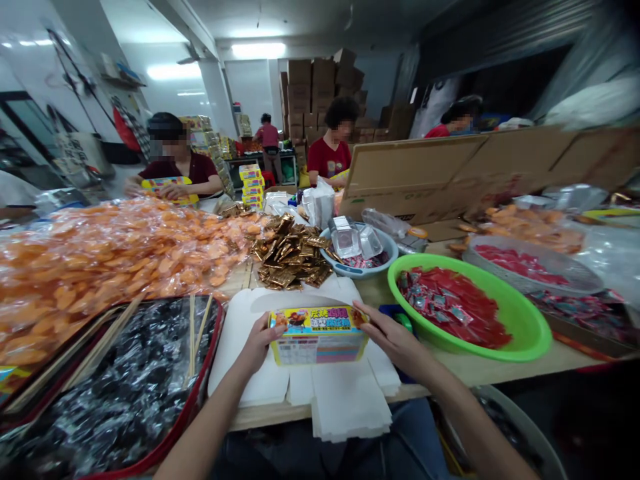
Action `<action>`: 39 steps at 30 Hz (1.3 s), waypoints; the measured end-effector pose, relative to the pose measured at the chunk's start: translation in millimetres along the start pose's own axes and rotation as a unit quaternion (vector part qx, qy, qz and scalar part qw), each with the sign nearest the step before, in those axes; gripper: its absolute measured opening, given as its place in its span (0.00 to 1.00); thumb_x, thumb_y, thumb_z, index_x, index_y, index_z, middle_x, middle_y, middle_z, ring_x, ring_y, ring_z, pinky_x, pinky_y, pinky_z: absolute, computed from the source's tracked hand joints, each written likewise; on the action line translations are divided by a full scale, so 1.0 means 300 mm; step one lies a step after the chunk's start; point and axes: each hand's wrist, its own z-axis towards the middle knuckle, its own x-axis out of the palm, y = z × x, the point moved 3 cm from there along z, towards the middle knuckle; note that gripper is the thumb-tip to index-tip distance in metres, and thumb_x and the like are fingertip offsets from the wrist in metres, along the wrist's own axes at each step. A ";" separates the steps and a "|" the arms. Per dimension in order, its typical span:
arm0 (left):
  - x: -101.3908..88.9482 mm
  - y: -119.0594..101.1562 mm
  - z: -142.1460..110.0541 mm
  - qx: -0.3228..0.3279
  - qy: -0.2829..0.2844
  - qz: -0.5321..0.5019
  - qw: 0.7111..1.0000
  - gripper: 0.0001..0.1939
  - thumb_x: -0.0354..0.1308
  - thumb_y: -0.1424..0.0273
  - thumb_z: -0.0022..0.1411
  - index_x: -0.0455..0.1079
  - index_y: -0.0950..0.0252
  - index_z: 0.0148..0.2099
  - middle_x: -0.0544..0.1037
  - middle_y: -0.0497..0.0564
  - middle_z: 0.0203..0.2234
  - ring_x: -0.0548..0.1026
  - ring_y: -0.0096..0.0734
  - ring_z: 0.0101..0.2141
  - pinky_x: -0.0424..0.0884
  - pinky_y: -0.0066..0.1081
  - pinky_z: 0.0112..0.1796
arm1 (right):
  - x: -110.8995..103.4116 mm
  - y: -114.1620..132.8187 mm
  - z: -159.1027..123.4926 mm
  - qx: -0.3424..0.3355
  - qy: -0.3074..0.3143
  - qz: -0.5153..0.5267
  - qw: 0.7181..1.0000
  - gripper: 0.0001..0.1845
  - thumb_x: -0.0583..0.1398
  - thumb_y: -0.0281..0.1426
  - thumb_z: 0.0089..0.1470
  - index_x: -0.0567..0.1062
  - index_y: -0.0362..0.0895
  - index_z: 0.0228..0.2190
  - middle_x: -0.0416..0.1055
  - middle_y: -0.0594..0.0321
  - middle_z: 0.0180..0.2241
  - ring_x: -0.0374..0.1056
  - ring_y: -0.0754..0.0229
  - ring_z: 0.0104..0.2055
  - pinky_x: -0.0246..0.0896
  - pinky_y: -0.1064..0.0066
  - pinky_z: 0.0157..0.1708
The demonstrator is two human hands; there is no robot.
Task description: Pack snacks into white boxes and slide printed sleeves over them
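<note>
My left hand [257, 343] and my right hand [395, 340] grip the two ends of a small printed box [319, 335] with a yellow, colourful top and a pale label panel on its front. The box is held just above a white sheet [240, 353] of folded paper or card on the wooden table [265, 420]. More white folded sheets [345, 407] hang over the table's near edge under the box. My fingers hide the box's end corners.
Orange wrapped sweets [115, 260] form a large heap at left, with gold foil packets [290, 253] beside them. A green basin [537, 327] holds red packets. A red-rimmed tray [210, 347] holds dark shiny wrapped pieces. Several co-workers sit beyond a cardboard sheet [425, 173].
</note>
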 end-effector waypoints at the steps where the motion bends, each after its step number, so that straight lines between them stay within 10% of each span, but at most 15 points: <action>1: 0.008 0.002 -0.008 0.007 -0.009 -0.002 1.000 0.20 0.63 0.65 0.47 0.67 0.68 0.42 0.78 0.54 0.35 0.77 0.40 0.33 0.71 0.35 0.35 | 0.020 -0.017 -0.011 -0.026 -0.027 -0.038 0.999 0.28 0.50 0.45 0.57 0.62 0.48 0.56 0.67 0.55 0.47 0.63 0.52 0.47 0.60 0.59 0.47; 9: -0.009 -0.135 -0.050 0.125 -0.091 0.108 0.982 0.17 0.59 0.58 0.53 0.65 0.64 0.40 0.74 0.52 0.40 0.73 0.33 0.38 0.68 0.32 0.38 | 0.117 -0.075 -0.006 -0.153 -0.140 -0.135 0.969 0.30 0.54 0.41 0.58 0.52 0.48 0.58 0.58 0.52 0.53 0.57 0.51 0.55 0.57 0.57 0.54; 15: 0.014 -0.337 -0.051 0.117 -0.066 0.623 0.771 0.22 0.46 0.62 0.62 0.63 0.66 0.19 0.71 0.49 0.24 0.68 0.28 0.28 0.61 0.29 0.34 | 0.104 -0.073 0.002 -0.168 -0.149 -0.127 0.966 0.29 0.56 0.41 0.57 0.54 0.48 0.57 0.60 0.53 0.51 0.60 0.51 0.53 0.60 0.59 0.52; 19: 0.059 -0.330 -0.059 0.070 -0.074 0.691 0.716 0.25 0.41 0.64 0.65 0.63 0.65 0.18 0.70 0.50 0.23 0.68 0.27 0.25 0.58 0.28 0.31 | 0.107 -0.076 0.001 -0.157 -0.149 -0.115 0.970 0.29 0.56 0.41 0.56 0.56 0.47 0.56 0.61 0.53 0.52 0.60 0.51 0.53 0.59 0.58 0.52; 33: 0.073 -0.239 -0.120 0.130 -0.134 0.613 0.767 0.20 0.48 0.65 0.62 0.62 0.65 0.18 0.65 0.48 0.21 0.62 0.25 0.21 0.54 0.26 0.26 | 0.110 -0.074 -0.008 -0.131 -0.152 -0.066 0.978 0.31 0.57 0.42 0.54 0.58 0.46 0.56 0.61 0.51 0.53 0.59 0.48 0.55 0.56 0.54 0.54; 39: 0.076 -0.165 -0.122 0.115 -0.228 0.338 0.906 0.10 0.53 0.68 0.56 0.64 0.63 0.41 0.64 0.55 0.51 0.68 0.36 0.45 0.66 0.29 0.37 | 0.156 -0.026 -0.026 -0.069 -0.200 0.064 0.975 0.28 0.58 0.40 0.53 0.60 0.46 0.54 0.57 0.52 0.56 0.56 0.49 0.57 0.52 0.54 0.56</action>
